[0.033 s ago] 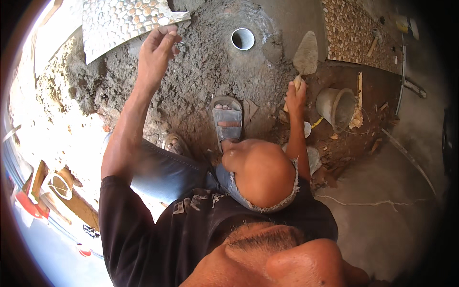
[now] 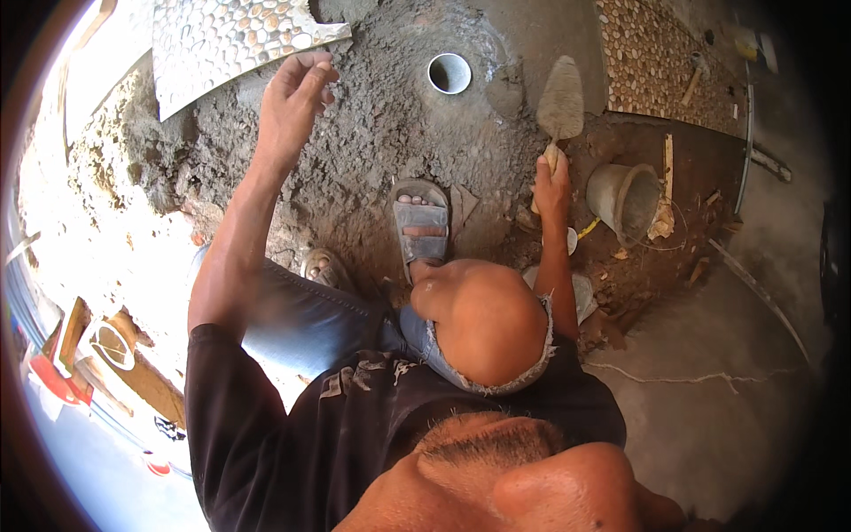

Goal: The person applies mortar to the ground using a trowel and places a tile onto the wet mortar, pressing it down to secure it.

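Note:
My right hand [image 2: 551, 188] grips the wooden handle of a mortar-smeared trowel [image 2: 561, 99], whose blade points away from me over wet mortar [image 2: 390, 115]. On the left, my left hand [image 2: 300, 82] hovers just below the cut edge of a pebble-patterned tile [image 2: 235, 40]. Its fingers are curled with the thumb close to them; whatever they may hold is hidden. Between my hands, the round mouth of a white pipe [image 2: 449, 74] opens in the mortar.
A mortar-crusted bucket [image 2: 623, 202] lies tipped beside my right hand, near a wooden stick [image 2: 667, 173]. Another pebble tile [image 2: 669, 66] covers the far right. My sandalled foot [image 2: 422, 222] rests on the rough ground. Wood offcuts [image 2: 71, 337] lie at the left.
The trowel has shifted slightly left, and my right hand has come a little nearer to me. My left hand has drawn slightly down from the tile edge.

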A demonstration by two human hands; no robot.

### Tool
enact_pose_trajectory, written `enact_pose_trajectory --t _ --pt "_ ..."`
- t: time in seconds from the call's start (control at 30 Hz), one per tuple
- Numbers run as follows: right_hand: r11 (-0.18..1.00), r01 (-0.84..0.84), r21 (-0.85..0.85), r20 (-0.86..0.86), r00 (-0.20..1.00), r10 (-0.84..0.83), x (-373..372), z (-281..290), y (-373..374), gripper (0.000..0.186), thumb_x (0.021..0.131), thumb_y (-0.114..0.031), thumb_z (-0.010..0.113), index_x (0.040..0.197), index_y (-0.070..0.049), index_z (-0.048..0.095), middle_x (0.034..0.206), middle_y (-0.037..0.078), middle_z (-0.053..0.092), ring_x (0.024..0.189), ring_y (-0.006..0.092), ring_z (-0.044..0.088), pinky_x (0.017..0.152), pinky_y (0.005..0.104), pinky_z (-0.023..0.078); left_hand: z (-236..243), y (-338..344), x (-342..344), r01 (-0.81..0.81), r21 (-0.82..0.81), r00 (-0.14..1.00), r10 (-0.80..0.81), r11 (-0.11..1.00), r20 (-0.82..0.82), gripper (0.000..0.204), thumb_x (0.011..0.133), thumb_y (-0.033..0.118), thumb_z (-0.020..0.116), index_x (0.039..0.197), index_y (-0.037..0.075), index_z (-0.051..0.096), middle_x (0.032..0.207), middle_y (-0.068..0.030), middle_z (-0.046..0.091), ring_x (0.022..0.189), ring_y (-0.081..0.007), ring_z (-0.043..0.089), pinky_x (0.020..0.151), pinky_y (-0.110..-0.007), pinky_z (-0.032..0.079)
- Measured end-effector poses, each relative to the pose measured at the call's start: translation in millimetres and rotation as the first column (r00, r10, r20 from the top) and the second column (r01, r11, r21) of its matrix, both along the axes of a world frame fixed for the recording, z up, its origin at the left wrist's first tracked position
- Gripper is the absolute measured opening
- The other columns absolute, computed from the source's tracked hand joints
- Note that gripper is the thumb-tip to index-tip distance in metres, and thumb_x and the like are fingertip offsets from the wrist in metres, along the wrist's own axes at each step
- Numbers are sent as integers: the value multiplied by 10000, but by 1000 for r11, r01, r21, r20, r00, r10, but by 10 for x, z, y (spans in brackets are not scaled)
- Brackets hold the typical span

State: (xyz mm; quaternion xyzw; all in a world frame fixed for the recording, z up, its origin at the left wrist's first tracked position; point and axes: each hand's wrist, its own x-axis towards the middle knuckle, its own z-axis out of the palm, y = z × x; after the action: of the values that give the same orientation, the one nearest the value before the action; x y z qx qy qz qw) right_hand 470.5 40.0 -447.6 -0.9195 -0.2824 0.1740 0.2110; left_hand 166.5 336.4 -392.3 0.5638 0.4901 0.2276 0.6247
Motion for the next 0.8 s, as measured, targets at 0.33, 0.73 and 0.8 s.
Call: enact_pose_trajectory --t 0.33,0.73,0.8 --pt "903 -376 -206 -54 926 373 809 -357 76 450 994 -380 420 1294 -56 506 1060 277 639 967 465 611 812 502 487 -248 -254 301 168 -44 978 -173 985 -117 347 966 345 548 1141 50 597 990 -57 680 785 -117 603 708 -274 480" --pt "929 -240 -283 -152 967 203 652 -174 -205 488 992 -438 369 1277 -69 511 1020 253 641 894 415 633 782 506 492 500 -400 -37 235 30 957 -226 972 -183 412 962 434 556 1153 72 604 1063 -82 663 871 -162 626 818 -333 504" --pt "882 -307 -357 -68 951 303 545 -293 -226 498 989 -463 360 1287 -93 509 1119 281 621 1047 479 577 878 546 454 448 -438 -90 231 69 962 -217 970 -164 412 966 429 555 1152 64 603 1050 -80 665 864 -166 630 814 -335 507"
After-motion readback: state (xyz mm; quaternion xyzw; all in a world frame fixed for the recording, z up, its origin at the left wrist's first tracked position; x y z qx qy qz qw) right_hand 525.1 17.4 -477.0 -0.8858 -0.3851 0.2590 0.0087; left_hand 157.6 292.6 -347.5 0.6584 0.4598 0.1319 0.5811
